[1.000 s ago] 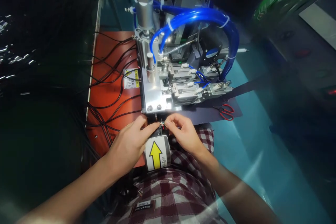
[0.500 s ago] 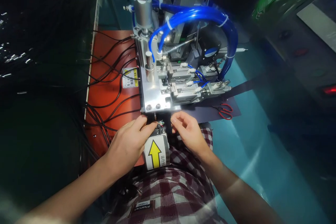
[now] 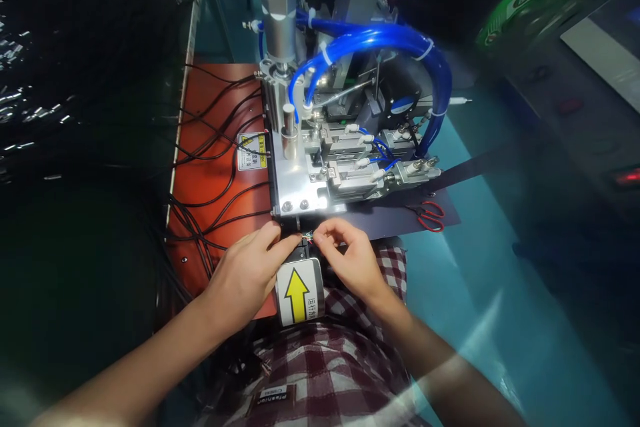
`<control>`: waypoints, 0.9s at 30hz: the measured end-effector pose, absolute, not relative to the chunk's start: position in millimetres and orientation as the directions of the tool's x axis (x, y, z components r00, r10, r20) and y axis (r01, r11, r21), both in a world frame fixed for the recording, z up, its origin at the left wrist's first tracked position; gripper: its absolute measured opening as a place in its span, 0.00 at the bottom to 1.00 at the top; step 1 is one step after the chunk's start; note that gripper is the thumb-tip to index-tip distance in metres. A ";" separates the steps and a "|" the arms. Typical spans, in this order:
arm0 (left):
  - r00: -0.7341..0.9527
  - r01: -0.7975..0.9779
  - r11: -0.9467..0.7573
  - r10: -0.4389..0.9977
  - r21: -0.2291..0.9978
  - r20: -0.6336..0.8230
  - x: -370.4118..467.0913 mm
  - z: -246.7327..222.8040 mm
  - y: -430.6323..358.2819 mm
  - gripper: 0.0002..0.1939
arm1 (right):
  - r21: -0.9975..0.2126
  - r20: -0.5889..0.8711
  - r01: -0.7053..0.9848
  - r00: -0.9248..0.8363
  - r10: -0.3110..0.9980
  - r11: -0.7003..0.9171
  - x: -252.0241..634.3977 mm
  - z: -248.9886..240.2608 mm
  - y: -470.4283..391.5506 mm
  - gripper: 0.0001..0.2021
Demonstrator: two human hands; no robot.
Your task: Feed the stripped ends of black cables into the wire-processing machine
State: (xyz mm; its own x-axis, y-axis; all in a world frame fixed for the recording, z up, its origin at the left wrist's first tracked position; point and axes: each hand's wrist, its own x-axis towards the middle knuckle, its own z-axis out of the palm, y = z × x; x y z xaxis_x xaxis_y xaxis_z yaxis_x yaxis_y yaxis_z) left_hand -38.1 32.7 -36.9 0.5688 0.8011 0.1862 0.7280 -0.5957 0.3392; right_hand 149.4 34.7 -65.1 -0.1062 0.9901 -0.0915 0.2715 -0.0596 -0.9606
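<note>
A small bunch of thin coloured wires [image 3: 307,237] shows just below the front edge of the metal machine [image 3: 296,180]. My left hand [image 3: 250,260] is closed on the wires from the left, its thumb stretched along to them; its other fingertips are hidden. From the right, my right hand [image 3: 350,257] pinches at the wires' ends with thumb and forefinger. Directly under the wires are a small black block [image 3: 300,251] and a rounded part with a white label and yellow arrow [image 3: 299,293].
Black cables [image 3: 215,197] cross the orange plate [image 3: 200,97] on the left. Thick blue air hoses [image 3: 373,40] arch above the machine. Red-handled scissors [image 3: 430,215] lie on the dark plate at right. A checked garment [image 3: 345,367] is close below my hands.
My right hand has moved left, from a short gap away to the wire ends. My left hand keeps its place at the wires. The view has shifted slightly.
</note>
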 end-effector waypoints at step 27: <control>0.306 0.367 0.281 0.864 0.887 -0.400 -18.8 8.5 23.4 0.08 | -0.986 -0.164 0.074 -0.273 0.948 -0.149 153.9 -27.4 13.7 0.04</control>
State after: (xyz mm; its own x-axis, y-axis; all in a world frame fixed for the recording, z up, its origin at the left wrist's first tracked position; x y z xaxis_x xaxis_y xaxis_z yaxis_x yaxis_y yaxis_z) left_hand -18.8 23.4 8.5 0.3062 0.8637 -0.4003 0.3670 0.2808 0.8868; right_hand 153.9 13.7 -27.4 -0.2734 0.9479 -0.1637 0.0739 -0.1490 -0.9861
